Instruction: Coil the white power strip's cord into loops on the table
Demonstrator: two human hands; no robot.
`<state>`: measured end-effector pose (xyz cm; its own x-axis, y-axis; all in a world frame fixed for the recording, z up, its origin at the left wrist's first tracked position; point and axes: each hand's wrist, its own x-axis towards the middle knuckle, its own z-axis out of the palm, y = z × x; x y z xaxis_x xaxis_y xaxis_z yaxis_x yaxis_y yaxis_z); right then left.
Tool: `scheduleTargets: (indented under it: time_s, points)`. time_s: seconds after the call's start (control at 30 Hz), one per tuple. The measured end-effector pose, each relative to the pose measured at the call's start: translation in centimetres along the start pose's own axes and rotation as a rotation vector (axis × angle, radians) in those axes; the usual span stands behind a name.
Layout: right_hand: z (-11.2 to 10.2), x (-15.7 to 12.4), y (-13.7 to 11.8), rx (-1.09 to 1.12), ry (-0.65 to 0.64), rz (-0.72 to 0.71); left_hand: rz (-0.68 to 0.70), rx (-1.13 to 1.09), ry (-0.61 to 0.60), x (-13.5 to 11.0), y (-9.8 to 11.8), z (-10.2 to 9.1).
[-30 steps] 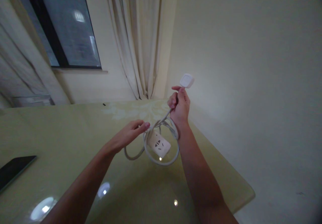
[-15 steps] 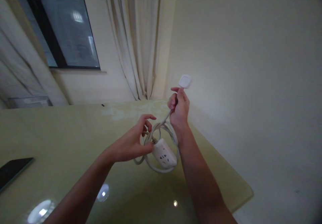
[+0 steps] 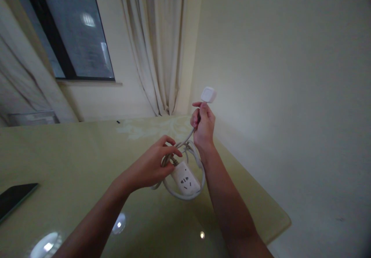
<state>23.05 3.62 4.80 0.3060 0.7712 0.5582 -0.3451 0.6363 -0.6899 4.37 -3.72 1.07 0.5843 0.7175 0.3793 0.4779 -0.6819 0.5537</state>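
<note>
A white extension socket (image 3: 186,180) with a coiled white cord (image 3: 202,178) is held just over the tabletop. My left hand (image 3: 158,161) closes its thumb and fingers round the left side of the coil, beside the socket's cord end. Farther up, my right hand (image 3: 204,123) grips the cord just below its white, squarish plug (image 3: 208,94), which sticks up above the fingers. A straight length of cord runs from the coil to the right hand. The plug's pins are out of sight.
The glossy greenish table (image 3: 87,157) reflects ceiling lights. A dark flat object (image 3: 17,198) lies at its left edge, and a small black piece (image 3: 118,122) near the far edge. A wall (image 3: 275,115) borders the right side; a curtain (image 3: 162,49) hangs behind.
The left fingers have closed down over the coil, where they were spread before. My right hand and the plug have shifted slightly left, and the plug has turned a little. The socket moved slightly left.
</note>
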Motion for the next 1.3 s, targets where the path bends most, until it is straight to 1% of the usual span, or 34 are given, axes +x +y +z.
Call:
scheduleTargets:
  time_s: [0.1,0.2,0.27,0.33,0.43,0.53,0.63,0.73,0.83,0.93,1.07,1.2,1.27,1.3]
  points:
    - [-0.1,0.0,0.2,-0.006,-0.012,0.013,-0.012,0.092,-0.002,0.0,-0.3,0.4]
    - [-0.5,0.2,0.5,-0.004,-0.034,0.048,-0.016,0.194,0.031,0.1,-0.4,0.4]
    - [-0.8,0.4,0.8,-0.035,-0.059,0.127,-0.03,0.272,0.058,0.2,-0.5,0.2]
    - [-0.9,0.4,1.0,-0.087,-0.082,0.238,-0.057,0.358,0.102,0.2,-0.7,-0.3]
    - [-0.6,0.0,1.3,-0.134,-0.112,0.369,-0.098,0.479,0.221,0.1,-1.3,-1.5]
    - [0.1,-0.6,1.5,-0.124,-0.147,0.418,-0.132,0.545,0.372,-0.2,-1.6,-2.7]
    - [0.9,-1.3,2.1,-0.062,-0.152,0.461,-0.173,0.55,0.521,-0.4,-1.6,-3.4]
    - [2.0,-2.2,3.2,0.054,-0.153,0.542,-0.192,0.488,0.685,-0.3,-1.2,-3.7]
    - [3.0,-3.1,4.0,0.078,-0.152,0.567,-0.211,0.308,0.833,-0.3,-0.8,-3.9]
    - [3.5,-3.7,4.0,0.103,-0.153,0.548,-0.26,0.102,0.893,-0.2,-0.2,-4.3]
    - [3.4,-3.8,3.0,0.171,-0.205,0.528,-0.277,-0.035,0.937,-0.1,0.0,-4.4]
    - [3.5,-4.0,2.7,0.247,-0.267,0.515,-0.234,-0.113,1.056,0.1,-0.9,-4.0]
    - [3.8,-4.2,3.0,0.297,-0.264,0.497,-0.218,-0.156,1.12,0.1,-1.5,-3.9]
    - [4.0,-4.3,3.2,0.318,-0.253,0.488,-0.212,-0.171,1.132,0.0,-1.7,-4.0]
